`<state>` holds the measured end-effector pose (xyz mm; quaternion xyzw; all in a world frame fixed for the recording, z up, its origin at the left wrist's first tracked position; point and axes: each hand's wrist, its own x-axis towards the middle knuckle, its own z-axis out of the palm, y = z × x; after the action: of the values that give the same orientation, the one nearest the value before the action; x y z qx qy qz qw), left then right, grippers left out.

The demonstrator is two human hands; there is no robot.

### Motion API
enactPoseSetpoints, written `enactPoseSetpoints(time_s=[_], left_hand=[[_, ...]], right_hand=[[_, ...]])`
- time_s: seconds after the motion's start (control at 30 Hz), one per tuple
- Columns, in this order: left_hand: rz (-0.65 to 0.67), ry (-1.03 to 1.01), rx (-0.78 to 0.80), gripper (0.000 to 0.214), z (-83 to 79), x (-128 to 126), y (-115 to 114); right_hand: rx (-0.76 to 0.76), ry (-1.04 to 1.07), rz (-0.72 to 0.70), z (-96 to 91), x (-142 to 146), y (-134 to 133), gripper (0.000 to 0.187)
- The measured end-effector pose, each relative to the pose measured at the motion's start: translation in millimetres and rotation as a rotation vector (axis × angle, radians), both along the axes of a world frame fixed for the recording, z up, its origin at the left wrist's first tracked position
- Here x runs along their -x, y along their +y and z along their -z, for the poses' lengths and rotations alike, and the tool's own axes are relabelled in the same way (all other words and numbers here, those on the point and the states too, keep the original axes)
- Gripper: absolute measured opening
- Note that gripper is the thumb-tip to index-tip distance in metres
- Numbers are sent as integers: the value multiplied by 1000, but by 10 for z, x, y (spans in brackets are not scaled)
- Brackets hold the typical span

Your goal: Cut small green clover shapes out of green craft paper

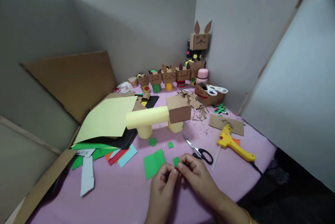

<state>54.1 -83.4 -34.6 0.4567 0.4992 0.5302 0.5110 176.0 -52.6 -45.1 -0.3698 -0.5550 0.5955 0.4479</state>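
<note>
A: What is the person doing right now?

B: Both hands meet low in the frame over the pink table (123,192). The left hand (162,186) and the right hand (198,179) have their fingers curled in, and the fingertips pinch a small green paper square (176,161) between them, held just above the tabletop.

A: So which step does that look like?

B: Judging from the pose, fine work on the square itself, such as folding, peeling or trimming its shape. Which one cannot be told, since the fingers cover its lower edge.

A: What lies around it?

B: At ten o'clock from the hands, just beside them, lies a green paper sheet (154,163). The black-handled scissors (200,151) sit at one o'clock, near the right hand, and the yellow glue gun (233,143) lies further out at two o'clock. At twelve o'clock stands a cardboard animal figure (162,114), with two green scraps (152,142) in front of it.

A: What would the next move call for?

B: Probably a steady pinch with one hand, so the other is free to reach for a tool. The square is tiny and light.
</note>
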Motion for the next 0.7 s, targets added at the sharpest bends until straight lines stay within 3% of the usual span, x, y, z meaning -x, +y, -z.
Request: enactPoseSetpoints(time_s=[0.17,0.37,0.53,0.7], left_hand=[[45,38,-51,25,32,-3,-30],[-18,-6,-80,20,23,-29,-48],[-114,-58,-88,19,110,12,-39],[-94,-91,-80,22,142,18,-41]], right_hand=[[-34,-12,-44,0,-12,-1,30],[-54,-17,-60,15,-22,-5,34],[-76,-26,-109,22,5,-34,34],[-96,-51,-125,19,8,-55,36]])
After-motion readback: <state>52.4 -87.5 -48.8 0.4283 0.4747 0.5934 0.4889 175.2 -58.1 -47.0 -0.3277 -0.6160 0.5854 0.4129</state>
